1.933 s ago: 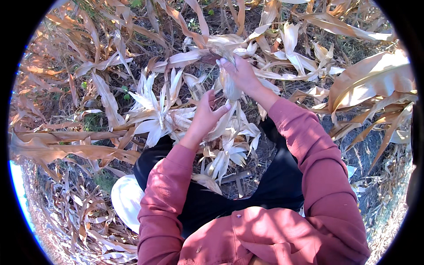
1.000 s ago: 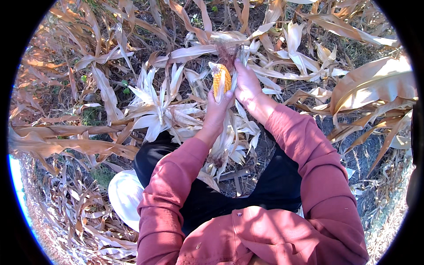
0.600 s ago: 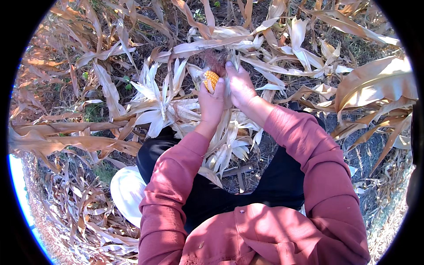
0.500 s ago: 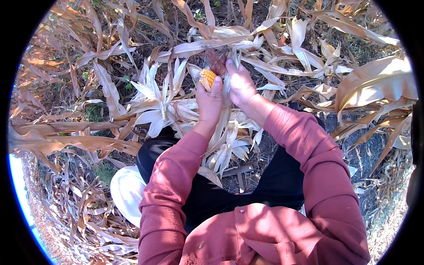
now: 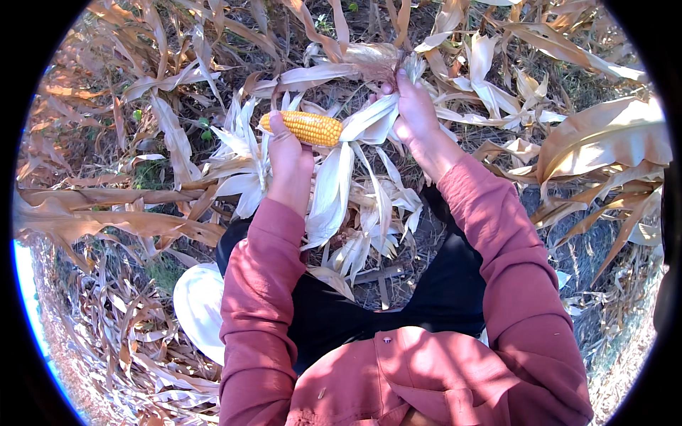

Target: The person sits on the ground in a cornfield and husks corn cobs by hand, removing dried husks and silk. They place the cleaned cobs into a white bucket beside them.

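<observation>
Dry, papery cornstalks (image 5: pixel 128 213) all round. Since earlier, the bumpy yellow cob (image 5: pixel 307 128) has swung level toward ten o'clock, gripped by the left hand (image 5: pixel 288 160); the right hand (image 5: pixel 415 113) seemingly clutches pale husk (image 5: pixel 369 121).

No packages, labels, signs or screens show anywhere in the frame.
</observation>
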Demonstrator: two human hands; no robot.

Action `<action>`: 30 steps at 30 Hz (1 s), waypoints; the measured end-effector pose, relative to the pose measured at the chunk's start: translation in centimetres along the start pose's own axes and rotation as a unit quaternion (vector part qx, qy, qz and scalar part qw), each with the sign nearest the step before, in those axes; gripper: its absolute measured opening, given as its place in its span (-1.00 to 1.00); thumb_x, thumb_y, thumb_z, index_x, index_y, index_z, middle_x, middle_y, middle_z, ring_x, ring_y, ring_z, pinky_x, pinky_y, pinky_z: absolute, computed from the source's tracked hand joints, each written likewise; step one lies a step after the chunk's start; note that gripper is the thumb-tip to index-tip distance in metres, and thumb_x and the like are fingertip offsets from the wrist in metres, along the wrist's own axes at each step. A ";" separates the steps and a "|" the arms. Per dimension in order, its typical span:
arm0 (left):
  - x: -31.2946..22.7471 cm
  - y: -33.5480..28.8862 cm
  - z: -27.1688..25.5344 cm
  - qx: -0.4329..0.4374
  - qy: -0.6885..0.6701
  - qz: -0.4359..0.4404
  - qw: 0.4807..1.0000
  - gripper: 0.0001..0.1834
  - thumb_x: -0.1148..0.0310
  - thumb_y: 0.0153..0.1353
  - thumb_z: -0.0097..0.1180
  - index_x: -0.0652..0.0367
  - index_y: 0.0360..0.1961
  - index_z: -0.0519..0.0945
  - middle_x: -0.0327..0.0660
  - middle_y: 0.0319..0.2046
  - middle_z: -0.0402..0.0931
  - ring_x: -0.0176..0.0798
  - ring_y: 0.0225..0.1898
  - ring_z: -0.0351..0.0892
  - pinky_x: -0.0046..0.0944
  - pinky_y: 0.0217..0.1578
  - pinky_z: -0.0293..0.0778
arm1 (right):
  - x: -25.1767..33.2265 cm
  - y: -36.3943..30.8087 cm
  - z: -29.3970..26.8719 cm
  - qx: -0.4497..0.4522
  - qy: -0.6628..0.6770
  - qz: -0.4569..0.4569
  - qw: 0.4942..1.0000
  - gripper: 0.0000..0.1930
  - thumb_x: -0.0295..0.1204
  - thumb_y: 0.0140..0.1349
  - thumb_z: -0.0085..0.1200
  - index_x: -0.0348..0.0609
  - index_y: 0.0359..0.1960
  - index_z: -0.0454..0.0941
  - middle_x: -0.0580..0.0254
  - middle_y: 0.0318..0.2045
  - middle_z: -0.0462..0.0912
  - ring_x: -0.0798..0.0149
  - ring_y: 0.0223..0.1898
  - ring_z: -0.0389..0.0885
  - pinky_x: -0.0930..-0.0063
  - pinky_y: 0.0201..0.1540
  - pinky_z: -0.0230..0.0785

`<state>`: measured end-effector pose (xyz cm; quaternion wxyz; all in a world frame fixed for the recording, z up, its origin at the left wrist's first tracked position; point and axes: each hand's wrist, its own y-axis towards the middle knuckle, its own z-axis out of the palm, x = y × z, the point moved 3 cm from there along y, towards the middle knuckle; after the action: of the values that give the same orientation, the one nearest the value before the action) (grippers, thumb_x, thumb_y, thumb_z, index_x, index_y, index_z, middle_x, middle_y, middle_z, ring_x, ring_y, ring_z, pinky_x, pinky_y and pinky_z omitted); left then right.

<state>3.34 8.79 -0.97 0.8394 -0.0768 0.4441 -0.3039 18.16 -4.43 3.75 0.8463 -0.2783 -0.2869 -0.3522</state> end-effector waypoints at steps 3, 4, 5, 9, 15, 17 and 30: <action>-1.5 -0.3 0.8 0.011 0.000 0.035 0.999 -0.48 -0.02 0.24 -0.03 0.21 -0.01 0.30 -0.14 -0.13 0.42 -0.11 -0.10 0.49 -0.05 -0.02 0.43 | 0.2 0.9 -0.9 -0.022 -0.141 -0.039 0.989 -0.78 -0.31 0.36 -0.18 -0.17 -0.38 0.39 0.31 -0.58 0.39 0.39 -0.57 0.32 0.48 -0.40 0.31; -1.7 -0.4 0.8 0.023 -0.009 0.033 0.999 -0.49 0.00 0.24 -0.02 0.20 -0.01 0.30 -0.11 -0.14 0.42 -0.08 -0.13 0.50 -0.05 -0.03 0.43 | -0.3 1.3 -1.3 0.010 -0.158 -0.016 0.987 -0.71 -0.21 0.31 -0.06 -0.21 -0.35 0.44 0.33 -0.54 0.44 0.44 -0.53 0.34 0.51 -0.40 0.27; -1.8 -0.6 0.8 0.031 -0.009 0.040 0.999 -0.50 0.01 0.24 -0.01 0.20 -0.02 0.30 -0.11 -0.17 0.42 -0.07 -0.15 0.51 -0.05 -0.05 0.44 | -0.7 1.5 -1.8 0.034 -0.231 -0.017 0.972 -0.68 -0.17 0.28 -0.02 -0.24 -0.31 0.45 0.32 -0.51 0.46 0.43 -0.51 0.36 0.50 -0.38 0.29; -1.5 -1.2 0.4 0.054 0.002 0.077 0.996 -0.54 0.05 0.24 -0.01 0.24 -0.08 0.30 -0.11 -0.29 0.42 -0.09 -0.27 0.53 -0.11 -0.17 0.51 | -2.1 -0.6 -0.2 0.194 -0.435 -0.018 0.879 -0.36 0.00 0.07 0.19 -0.39 -0.07 0.42 0.11 -0.27 0.58 0.31 -0.25 0.53 0.43 -0.13 0.37; -1.3 -3.1 1.6 0.141 0.035 0.079 0.986 -0.60 0.08 0.19 0.06 0.18 -0.21 0.32 -0.17 -0.44 0.42 -0.24 -0.43 0.52 -0.23 -0.35 0.53 | -5.5 -2.7 -1.1 0.377 -0.496 0.215 0.752 -0.33 0.00 0.10 0.14 -0.27 0.10 0.33 0.15 -0.03 0.51 0.33 0.01 0.43 0.44 0.14 0.19; -0.9 -3.7 1.5 0.157 0.057 0.083 0.983 -0.60 0.06 0.19 0.07 0.18 -0.22 0.33 -0.18 -0.45 0.42 -0.25 -0.43 0.52 -0.25 -0.36 0.52 | -5.0 -4.4 0.4 0.416 -0.543 0.196 0.702 -0.34 -0.06 0.08 0.19 -0.26 0.10 0.34 0.16 0.00 0.50 0.35 0.05 0.39 0.46 0.17 0.15; 0.8 -2.0 1.1 0.063 -0.025 -0.177 0.982 -0.53 -0.01 0.17 0.02 0.25 -0.25 0.35 -0.09 -0.46 0.41 -0.14 -0.42 0.50 -0.11 -0.30 0.52 | -7.5 -6.4 -0.4 0.268 -0.707 -0.021 0.655 -0.66 -0.19 -0.08 0.06 -0.24 -0.42 0.56 -0.05 -0.50 0.61 -0.03 -0.44 0.60 0.21 -0.31 0.44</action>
<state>3.70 6.61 -0.07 0.7863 -0.1086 0.3825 -0.4730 8.98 -5.28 0.04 0.4184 -0.1985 -0.8859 0.0255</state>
